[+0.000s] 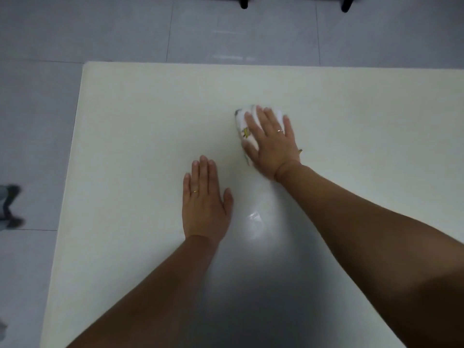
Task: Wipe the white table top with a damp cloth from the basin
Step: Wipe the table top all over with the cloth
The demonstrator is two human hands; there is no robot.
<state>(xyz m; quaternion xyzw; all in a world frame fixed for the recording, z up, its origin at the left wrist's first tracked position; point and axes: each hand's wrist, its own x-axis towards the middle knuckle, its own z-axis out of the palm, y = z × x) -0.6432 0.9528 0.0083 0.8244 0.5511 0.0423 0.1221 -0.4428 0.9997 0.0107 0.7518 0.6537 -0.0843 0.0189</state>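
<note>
The white table top (130,151) fills most of the view. A folded white cloth (243,121) with a small yellow print lies on it right of centre. My right hand (272,143) presses flat on the cloth with straight fingers and covers most of it. My left hand (204,199) rests flat on the bare table, nearer to me and to the left of the cloth, fingers straight and together. A wet, shiny streak (254,219) shows on the surface between my two arms. No basin is in view.
Grey floor tiles (125,28) surround the table on the far side and the left. Two dark furniture legs (244,2) stand at the top edge. A blurred dark and grey object (10,207) lies on the floor at far left.
</note>
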